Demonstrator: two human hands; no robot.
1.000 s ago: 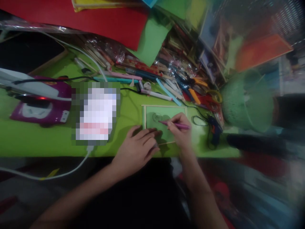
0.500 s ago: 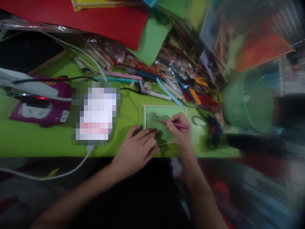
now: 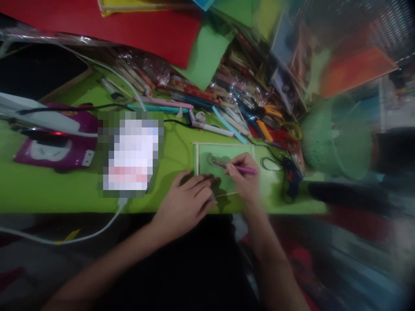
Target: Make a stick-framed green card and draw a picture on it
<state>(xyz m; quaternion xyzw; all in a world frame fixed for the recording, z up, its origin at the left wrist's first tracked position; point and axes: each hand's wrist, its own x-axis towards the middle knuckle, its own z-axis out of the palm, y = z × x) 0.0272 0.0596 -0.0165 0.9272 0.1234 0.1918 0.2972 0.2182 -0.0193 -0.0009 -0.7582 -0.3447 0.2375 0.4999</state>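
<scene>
A green card edged with thin pale sticks lies flat on the green table. Round lines are drawn in its upper left part. My right hand is closed around a purple pen, whose tip meets the card at the drawn circle. Spread over the card's lower left corner, my left hand lies with its fingers stretched out and holds nothing I can see. Both hands shade part of the card.
A blurred-out phone with a white cable lies left of my hands, near a purple power strip. Behind the card are pens, sticks and orange-handled pliers. A glue gun and a green bucket stand at the right.
The pen tip has shifted very slightly at the drawn circle. Both hands otherwise keep their places, and the card has not moved.
</scene>
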